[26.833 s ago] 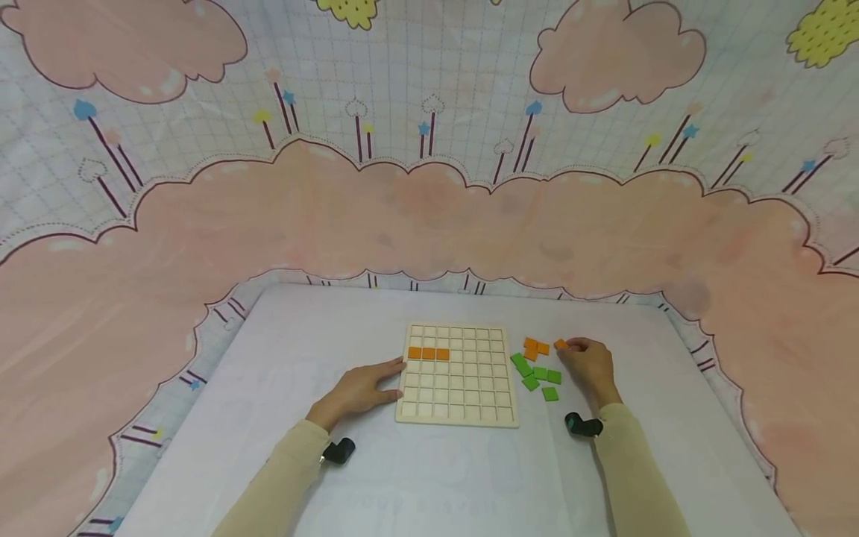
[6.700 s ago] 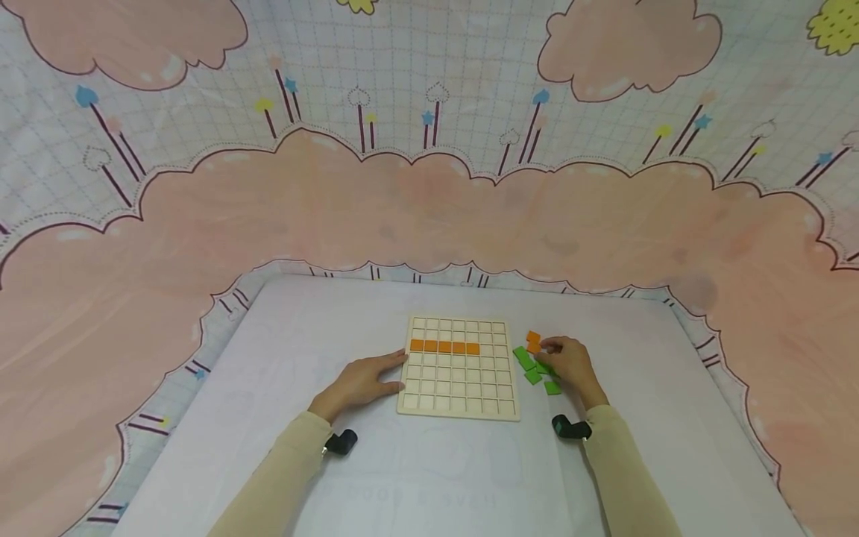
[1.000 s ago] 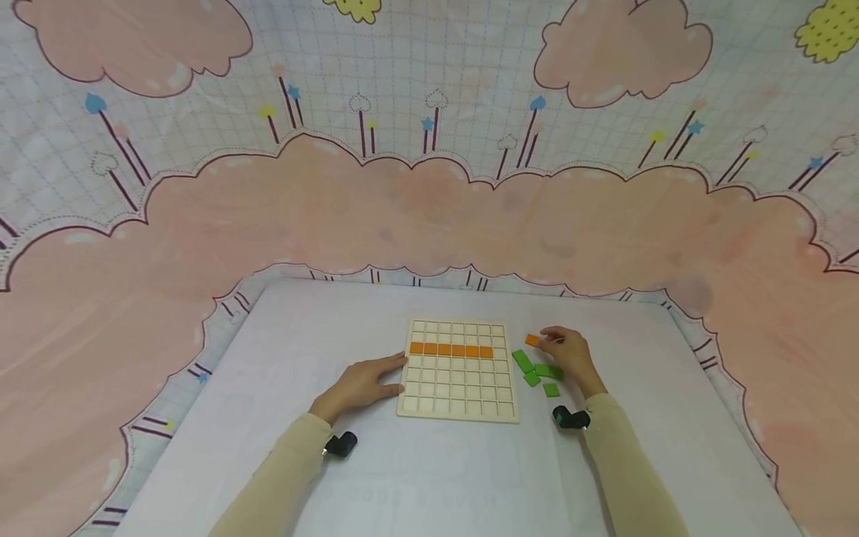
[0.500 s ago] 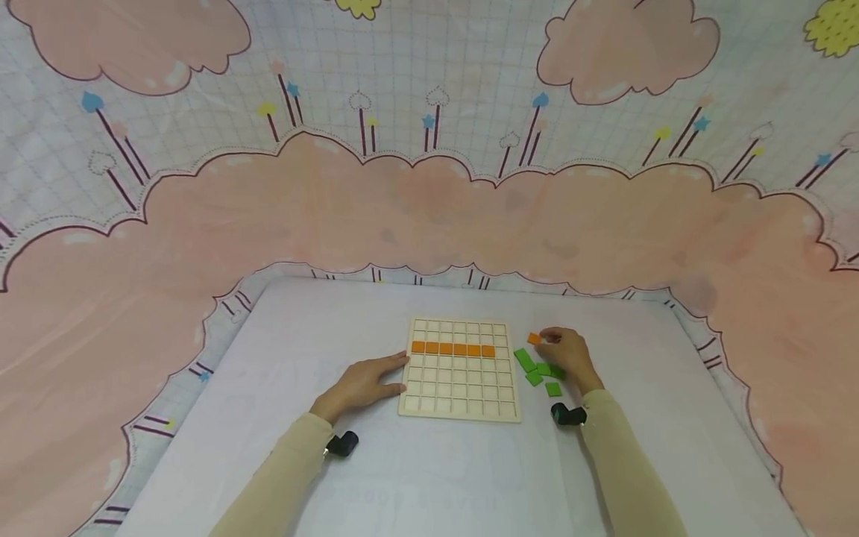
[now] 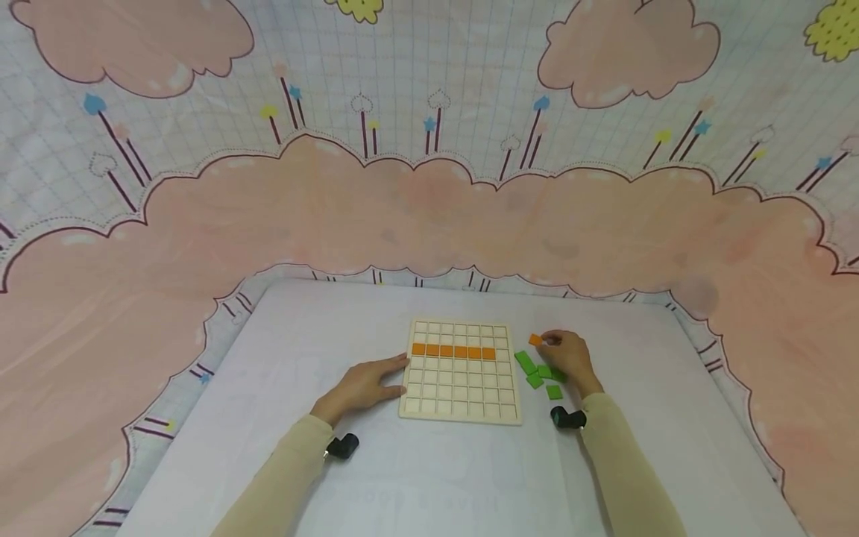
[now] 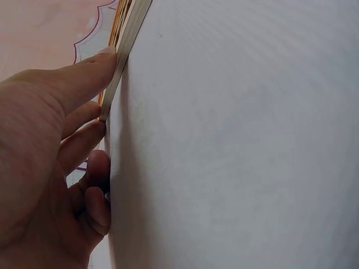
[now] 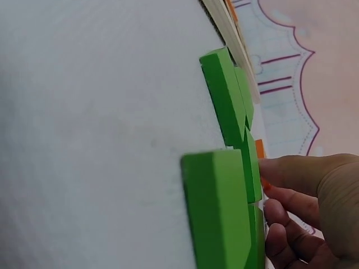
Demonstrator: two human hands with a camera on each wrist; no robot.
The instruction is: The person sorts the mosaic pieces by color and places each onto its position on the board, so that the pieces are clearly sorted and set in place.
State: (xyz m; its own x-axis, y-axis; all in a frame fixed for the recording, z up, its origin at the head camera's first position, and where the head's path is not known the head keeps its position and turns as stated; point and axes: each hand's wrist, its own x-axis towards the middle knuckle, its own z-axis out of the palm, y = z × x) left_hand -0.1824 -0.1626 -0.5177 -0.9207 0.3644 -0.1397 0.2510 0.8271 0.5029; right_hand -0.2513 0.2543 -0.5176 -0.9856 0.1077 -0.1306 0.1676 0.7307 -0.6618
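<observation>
A pale wooden grid board [image 5: 463,389] lies on the table, with a row of several orange square tiles [image 5: 446,351] set in its third-from-top band of cells, starting at the left edge. My left hand [image 5: 362,384] rests against the board's left side, fingers and thumb stretched out; the left wrist view shows the fingertips at the board edge [image 6: 124,56]. Right of the board, my right hand [image 5: 572,358] pinches a loose orange tile [image 5: 534,339] between thumb and fingers. The right wrist view shows that orange tile [image 7: 259,148] partly hidden behind green ones.
Several green tiles [image 5: 525,363] lie loose between the board and my right hand, some partly under it. A white cloth covers the table [image 5: 443,477]; a printed cloud-pattern curtain [image 5: 429,216] rises behind and at both sides.
Since the oldest frame, the orange row has grown from three tiles to several, and the loose orange pile has shrunk to one. In the last second, both hands stay nearly still.
</observation>
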